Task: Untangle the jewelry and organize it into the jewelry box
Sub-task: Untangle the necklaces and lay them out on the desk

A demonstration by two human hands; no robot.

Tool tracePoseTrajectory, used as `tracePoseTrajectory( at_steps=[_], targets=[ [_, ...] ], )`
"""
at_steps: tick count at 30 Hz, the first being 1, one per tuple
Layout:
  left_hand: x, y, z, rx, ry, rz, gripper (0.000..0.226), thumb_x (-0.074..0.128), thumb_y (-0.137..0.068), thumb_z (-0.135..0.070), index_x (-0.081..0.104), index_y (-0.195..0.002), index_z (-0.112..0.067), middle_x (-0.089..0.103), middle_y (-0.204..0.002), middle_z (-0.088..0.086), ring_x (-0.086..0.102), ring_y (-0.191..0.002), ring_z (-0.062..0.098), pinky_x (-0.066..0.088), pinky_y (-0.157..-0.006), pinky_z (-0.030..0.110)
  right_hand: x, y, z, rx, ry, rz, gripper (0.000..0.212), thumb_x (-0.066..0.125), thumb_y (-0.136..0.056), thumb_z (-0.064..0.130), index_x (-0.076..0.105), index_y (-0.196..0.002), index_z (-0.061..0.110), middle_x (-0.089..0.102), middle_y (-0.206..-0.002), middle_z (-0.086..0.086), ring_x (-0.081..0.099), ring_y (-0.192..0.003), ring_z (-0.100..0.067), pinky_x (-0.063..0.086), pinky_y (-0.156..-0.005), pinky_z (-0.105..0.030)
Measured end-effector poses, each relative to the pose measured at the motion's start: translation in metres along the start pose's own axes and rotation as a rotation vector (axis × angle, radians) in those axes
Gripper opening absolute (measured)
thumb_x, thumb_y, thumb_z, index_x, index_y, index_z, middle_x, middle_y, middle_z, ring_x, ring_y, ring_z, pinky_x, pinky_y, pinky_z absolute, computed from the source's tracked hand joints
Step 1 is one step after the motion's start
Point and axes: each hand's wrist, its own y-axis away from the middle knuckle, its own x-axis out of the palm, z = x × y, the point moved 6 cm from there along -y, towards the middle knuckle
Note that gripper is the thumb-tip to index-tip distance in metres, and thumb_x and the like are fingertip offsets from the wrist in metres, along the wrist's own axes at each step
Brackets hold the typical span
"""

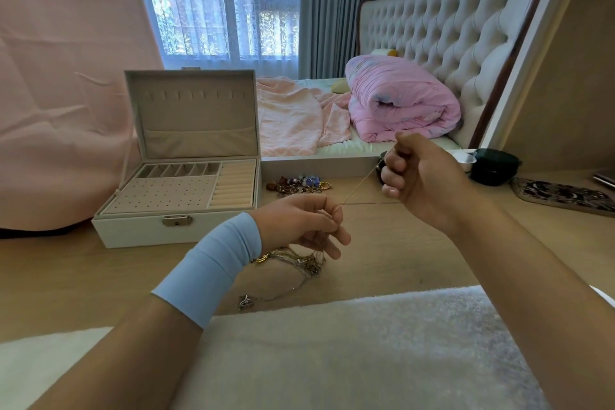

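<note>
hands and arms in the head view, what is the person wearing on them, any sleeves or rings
The left hand has a snug light blue fabric band over its wrist and lower forearm, plain and unmarked. The right hand and arm are bare, no sleeve. No ring or watch shows on either.

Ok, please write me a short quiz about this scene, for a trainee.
1. True or false: the lid of the jewelry box stands open.
2. The thin chain is stretched between: A) the left hand and the right hand; B) the left hand and the jewelry box; C) the right hand and the jewelry box.
3. Fill in: the tangled chains lie on the table under the ___ hand.
Key: 1 true; 2 A; 3 left.
</note>
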Motion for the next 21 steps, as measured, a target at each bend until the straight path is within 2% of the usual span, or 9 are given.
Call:
tracePoseTrajectory(
  at_steps=[2, 5, 9, 12, 15, 17, 19, 21],
  targets=[
    [0.0, 0.0, 0.004, -0.021, -0.009, 0.005, 0.022, 0.046, -0.094, 0.007, 0.056, -0.094, -0.013, 0.07, -0.096, 0.009, 0.066, -0.084, 0.034, 0.048, -0.091, 0.051, -0.007, -0.001, 0.0, 0.0, 0.078, -0.031, 0.033, 0.047, -0.103, 0.026, 0.038, -0.072, 0.019, 0.037, -0.062, 0.002, 0.028, -0.047, -0.012, 0.023, -0.04, -0.023],
    [-0.001, 0.0, 0.008, -0.05, -0.072, 0.011, 0.034, 0.047, -0.089, 0.016, 0.059, -0.103, -0.013, 0.07, -0.099, 0.007, 0.068, -0.081, 0.029, 0.051, -0.078, 0.041, -0.011, -0.002, 0.006, -0.043, 0.226, -0.079, 0.032, 0.049, -0.102, 0.025, 0.042, -0.071, 0.016, 0.043, -0.062, 0.001, 0.025, -0.045, -0.011, 0.015, -0.041, -0.022],
    [-0.004, -0.001, 0.011, -0.074, -0.251, -0.022, 0.038, 0.053, -0.087, 0.015, 0.059, -0.111, -0.014, 0.071, -0.109, 0.009, 0.072, -0.088, 0.025, 0.055, -0.073, 0.033, -0.012, 0.0, 0.009, -0.065, 0.481, -0.136, 0.028, 0.054, -0.101, 0.026, 0.053, -0.075, 0.016, 0.051, -0.06, 0.003, 0.032, -0.036, -0.006, 0.023, -0.038, -0.017],
    [-0.007, -0.002, 0.01, -0.104, -0.356, -0.062, 0.028, 0.059, -0.089, 0.007, 0.062, -0.109, -0.013, 0.074, -0.101, 0.006, 0.07, -0.078, 0.017, 0.056, -0.071, 0.027, -0.011, 0.001, 0.007, -0.106, 0.762, -0.128, 0.03, 0.055, -0.101, 0.027, 0.057, -0.073, 0.015, 0.054, -0.062, 0.001, 0.036, -0.036, -0.006, 0.028, -0.042, -0.02],
    [-0.01, 0.0, 0.01, -0.155, -0.508, -0.095, 0.02, 0.066, -0.09, -0.008, 0.065, -0.106, -0.018, 0.075, -0.097, -0.001, 0.071, -0.077, 0.014, 0.057, -0.082, 0.031, -0.011, 0.002, 0.005, -0.156, 0.986, -0.114, 0.034, 0.056, -0.1, 0.029, 0.059, -0.069, 0.014, 0.055, -0.052, 0.01, 0.042, -0.038, 0.0, 0.035, -0.049, -0.023],
    [-0.013, 0.001, 0.007, -0.187, -0.645, -0.126, 0.019, 0.066, -0.09, -0.013, 0.066, -0.107, -0.023, 0.074, -0.096, -0.007, 0.071, -0.081, 0.011, 0.056, -0.083, 0.027, -0.007, 0.004, 0.005, -0.165, 1.027, -0.055, 0.034, 0.057, -0.1, 0.029, 0.059, -0.07, 0.014, 0.059, -0.052, 0.012, 0.044, -0.039, 0.001, 0.035, -0.05, -0.018],
    [-0.013, 0.003, 0.001, -0.211, -0.766, -0.146, 0.021, 0.063, -0.091, -0.016, 0.065, -0.109, -0.027, 0.071, -0.098, -0.012, 0.069, -0.086, 0.009, 0.055, -0.081, 0.024, 0.001, 0.006, 0.006, -0.161, 0.99, 0.038, 0.031, 0.059, -0.1, 0.029, 0.059, -0.073, 0.013, 0.065, -0.059, 0.007, 0.042, -0.039, -0.001, 0.034, -0.044, -0.013],
    [-0.011, 0.004, -0.006, -0.225, -0.899, -0.168, 0.023, 0.062, -0.093, -0.021, 0.063, -0.114, -0.03, 0.067, -0.103, -0.014, 0.065, -0.093, 0.009, 0.051, -0.08, 0.023, 0.009, 0.009, 0.009, -0.155, 0.918, 0.116, 0.03, 0.06, -0.099, 0.03, 0.057, -0.074, 0.014, 0.063, -0.063, 0.001, 0.038, -0.04, -0.003, 0.032, -0.041, -0.014]
  ],
)
